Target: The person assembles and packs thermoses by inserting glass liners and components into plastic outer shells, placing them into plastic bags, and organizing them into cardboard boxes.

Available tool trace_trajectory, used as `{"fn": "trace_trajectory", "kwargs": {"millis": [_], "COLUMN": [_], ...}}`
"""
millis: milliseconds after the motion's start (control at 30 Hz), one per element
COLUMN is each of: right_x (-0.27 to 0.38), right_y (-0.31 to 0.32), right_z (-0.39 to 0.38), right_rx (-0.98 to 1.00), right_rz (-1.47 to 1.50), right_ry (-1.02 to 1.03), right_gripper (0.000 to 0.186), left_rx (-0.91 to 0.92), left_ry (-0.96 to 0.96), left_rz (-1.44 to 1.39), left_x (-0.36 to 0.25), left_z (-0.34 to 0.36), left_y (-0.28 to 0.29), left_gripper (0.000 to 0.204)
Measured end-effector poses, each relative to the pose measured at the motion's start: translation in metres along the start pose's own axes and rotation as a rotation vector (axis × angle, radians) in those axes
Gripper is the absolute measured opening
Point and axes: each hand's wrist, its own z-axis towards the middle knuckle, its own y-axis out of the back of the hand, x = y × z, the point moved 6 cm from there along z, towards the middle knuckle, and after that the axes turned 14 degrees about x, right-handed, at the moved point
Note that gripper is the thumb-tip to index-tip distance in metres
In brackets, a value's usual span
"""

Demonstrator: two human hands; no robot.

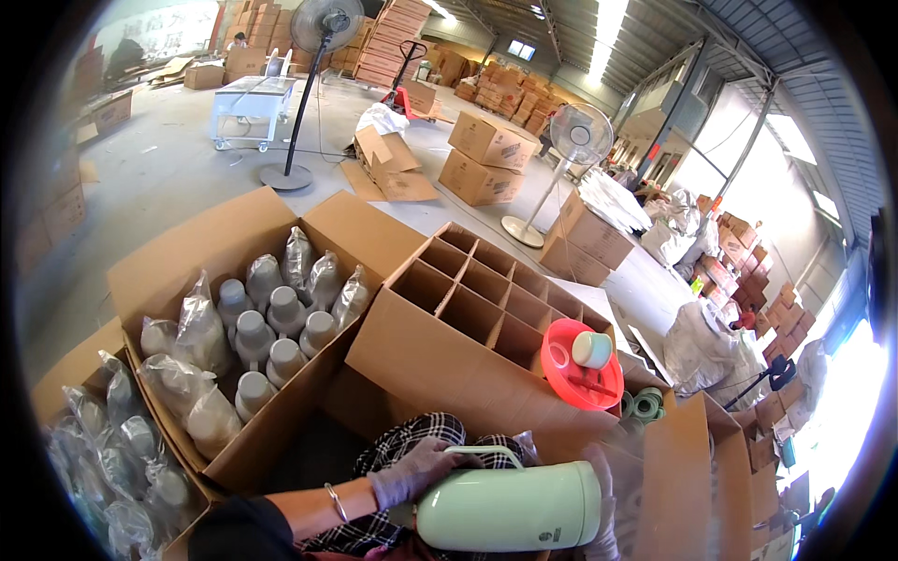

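A pale green thermos flask (510,510) with a handle lies sideways across my lap. My left hand (418,470), in a grey glove, grips its bottom end. My right hand (606,500), also gloved, is at the flask's neck end, partly blurred and hidden behind it. In front of me stands an open cardboard box (440,360) with an empty divider grid. On its right corner rests a red plastic dish (578,366) holding a white and green cap (592,349).
An open carton (215,243) to the left holds several flasks wrapped in clear bags; another such carton (103,439) sits lower left. A cardboard flap (697,477) rises at the right. Two standing fans (313,56) (578,140), stacked boxes and a white cart (248,107) stand farther off.
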Motion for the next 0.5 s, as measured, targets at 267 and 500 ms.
{"fn": "trace_trajectory", "kwargs": {"millis": [267,500], "right_x": [-0.094,0.010], "right_y": [0.077,0.008], "right_z": [-0.029,-0.010], "right_rx": [0.004,0.191], "right_rz": [0.570,0.001], "right_ry": [-0.375,-0.073], "right_gripper": [0.064,0.078], "left_rx": [-0.101,-0.093], "left_ry": [-0.375,-0.262], "left_rz": [0.568,0.171], "left_x": [-0.060,-0.032], "left_z": [-0.021,-0.025], "left_y": [-0.029,-0.018], "left_gripper": [0.024,0.029]}}
